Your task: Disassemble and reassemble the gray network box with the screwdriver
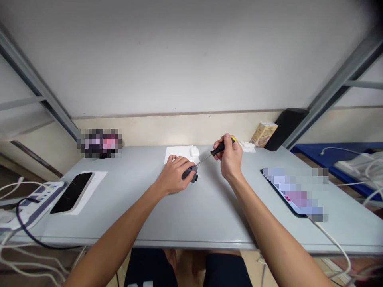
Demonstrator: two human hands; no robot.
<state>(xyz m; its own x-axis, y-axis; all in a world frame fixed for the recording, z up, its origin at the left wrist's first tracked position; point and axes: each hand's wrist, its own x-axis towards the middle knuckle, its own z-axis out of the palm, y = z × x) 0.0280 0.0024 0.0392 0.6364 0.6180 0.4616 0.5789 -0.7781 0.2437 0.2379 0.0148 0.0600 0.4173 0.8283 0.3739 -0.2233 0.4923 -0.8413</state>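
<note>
In the head view my left hand (175, 175) is closed over a small dark grey box-shaped device (193, 174) on the table, its fingers hiding much of it. Slots show on the device's upper side. My right hand (229, 157) grips the black and yellow handle of a screwdriver (218, 149). The thin metal shaft slants down to the left, and its tip meets the far edge of the device; whether it sits in a screw is too small to tell. Just behind the left hand lie a white sheet of paper (176, 153) and a white earbud case (194, 152).
A phone (73, 193) and a power strip (36, 203) with cables lie on the left of the grey table (185, 223). On the right is a tablet (290, 195) with a cable. A carton (263, 134) and a black speaker-like object (285, 127) stand at the back right.
</note>
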